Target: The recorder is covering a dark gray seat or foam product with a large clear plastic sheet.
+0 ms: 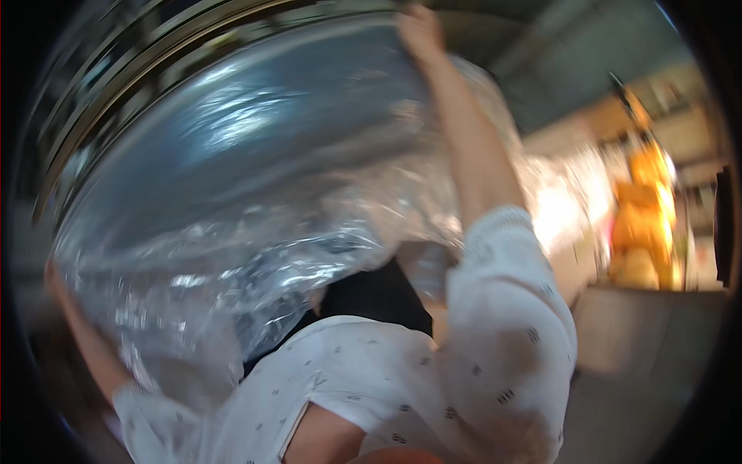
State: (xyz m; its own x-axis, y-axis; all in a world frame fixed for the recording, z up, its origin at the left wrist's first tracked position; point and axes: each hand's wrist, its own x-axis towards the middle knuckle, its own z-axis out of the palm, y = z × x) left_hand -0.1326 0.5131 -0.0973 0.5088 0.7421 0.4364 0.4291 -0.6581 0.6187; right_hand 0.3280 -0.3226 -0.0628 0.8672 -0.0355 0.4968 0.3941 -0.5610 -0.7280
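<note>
- Spreading before you, the clear plastic sheet (255,185) looks light, limp, slippery; grip its edges.
- Your right hand (421,35) pinches its far edge.
- Your left hand (52,282): too blurred to tell.

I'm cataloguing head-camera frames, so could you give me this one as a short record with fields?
material: clear plastic sheet, shiny, smoother beyond, crumpled near the body
left hand: at the sheet's left edge; blurred, grip unclear
right hand: reaching far out, appears closed on the sheet's far edge
clothing: white patterned top, black garment below
right background: yellow-orange objects, kind unclear
image quality: blurred in places, bright glare on the plastic
</note>
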